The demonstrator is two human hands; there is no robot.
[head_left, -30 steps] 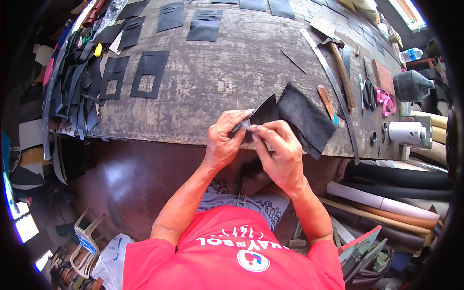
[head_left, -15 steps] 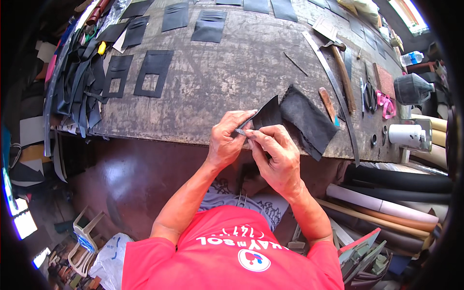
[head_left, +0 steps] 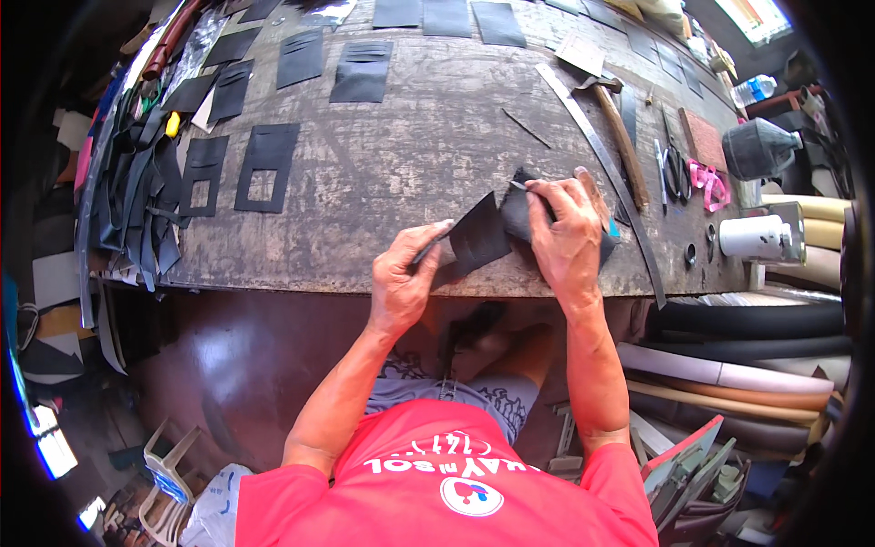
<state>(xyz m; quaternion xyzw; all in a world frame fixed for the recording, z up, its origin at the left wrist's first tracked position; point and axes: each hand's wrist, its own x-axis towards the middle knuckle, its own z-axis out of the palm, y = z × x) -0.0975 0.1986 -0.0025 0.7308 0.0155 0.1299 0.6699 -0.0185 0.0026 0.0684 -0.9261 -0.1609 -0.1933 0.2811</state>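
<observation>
Both grips clench: left hand pins the black leather flap, right hand cuts it; next, slice slow and straight.

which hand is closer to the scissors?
Right. The right hand works just left of the scissors; the left hand sits farther left, at the table edge.
</observation>
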